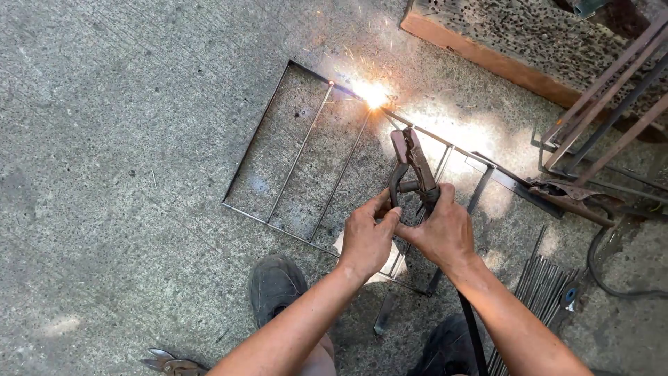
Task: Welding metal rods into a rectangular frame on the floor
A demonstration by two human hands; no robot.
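A rusty welding electrode holder (410, 163) is gripped in my right hand (440, 233), and my left hand (365, 240) closes around its handle from the left. Its thin rod reaches up to a bright arc with sparks (374, 94) on the far bar of a flat metal frame (259, 129) lying on the concrete. The frame has thin cross rods (300, 150) inside it. A black cable (473, 331) runs down from the holder between my arms.
A clamp (574, 197) grips the frame's right end. A bundle of welding rods (539, 285) lies at the right. Metal bars (612, 83) lean over a pitted wooden block (501, 35). Tin snips (170, 363) lie bottom left. My shoe (275, 285) is near the frame.
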